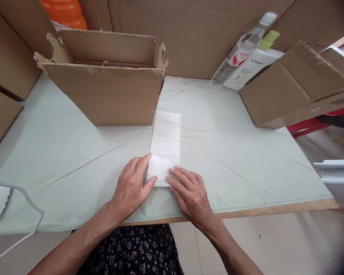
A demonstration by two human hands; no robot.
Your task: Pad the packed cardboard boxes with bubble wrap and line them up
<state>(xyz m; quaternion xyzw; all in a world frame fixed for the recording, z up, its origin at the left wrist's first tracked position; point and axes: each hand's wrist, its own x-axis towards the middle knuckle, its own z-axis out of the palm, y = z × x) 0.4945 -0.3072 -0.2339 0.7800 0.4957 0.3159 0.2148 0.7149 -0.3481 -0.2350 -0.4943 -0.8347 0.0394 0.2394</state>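
Head view: I note my left hand [131,190] and right hand [190,195] spread flat, fingers pressing the near end of the white rectangular bubble-wrap strip [165,143], which lies on the pale green tablecloth [74,160] before the open brown cardboard box [103,88]

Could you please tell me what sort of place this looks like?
Probably a packing station: a cloth-covered table with open cardboard boxes, and both hands, left and right, on a bubble wrap strip.

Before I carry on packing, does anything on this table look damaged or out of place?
The open cardboard box has ragged, torn flap edges at its top corners. The bubble wrap strip lies flat and straight under both hands, left and right.
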